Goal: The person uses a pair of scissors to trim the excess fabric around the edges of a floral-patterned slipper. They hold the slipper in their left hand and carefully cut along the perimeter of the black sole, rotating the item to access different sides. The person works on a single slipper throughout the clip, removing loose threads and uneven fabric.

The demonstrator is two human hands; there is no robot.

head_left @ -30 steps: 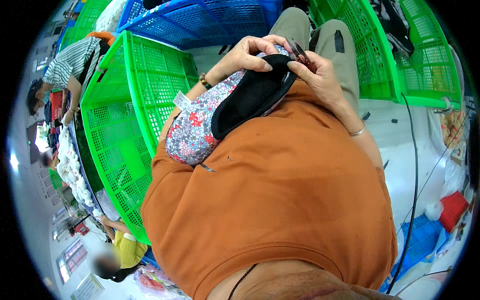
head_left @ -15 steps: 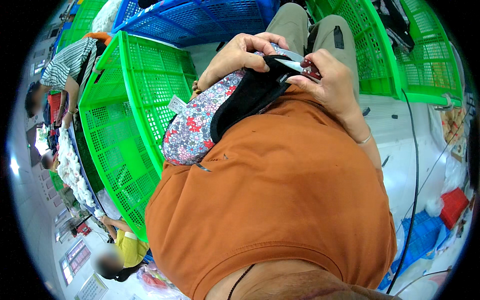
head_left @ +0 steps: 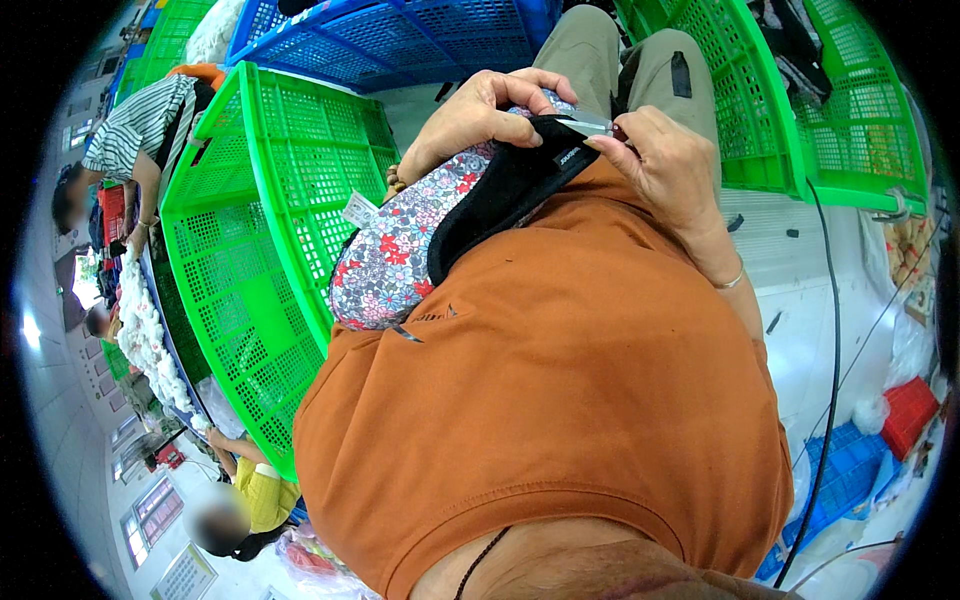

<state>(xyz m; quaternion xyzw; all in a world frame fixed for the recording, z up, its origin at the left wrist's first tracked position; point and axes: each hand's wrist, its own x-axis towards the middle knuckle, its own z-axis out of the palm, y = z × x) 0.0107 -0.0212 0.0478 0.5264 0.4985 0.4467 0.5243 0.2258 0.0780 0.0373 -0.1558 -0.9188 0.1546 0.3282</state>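
Observation:
A padded floral and black cushion, shaped like a neck pillow [head_left: 385, 255], lies across my lap against my orange shirt. Its black fabric side faces up, and a small white tag [head_left: 359, 209] sticks out from the edge. My left hand [head_left: 490, 108] is closed on the far end, fingers and thumb pinching the fabric. In my right hand [head_left: 660, 155] is a pair of small scissors [head_left: 590, 124], its pointed metal blades reaching left to the cushion's black edge, close to my left fingertips. My right fingers cover most of the handle.
Green plastic crates stand at left [head_left: 262, 210] and right [head_left: 750, 110]; a blue crate [head_left: 400, 40] is ahead. A black cable [head_left: 832, 330] hangs down the right side. At far left, people work along a table with white stuffing [head_left: 145, 325].
The scissors' blades have drawn closer together, and the red handle is now mostly hidden by my right fingers. The cushion has shifted very slightly to the right.

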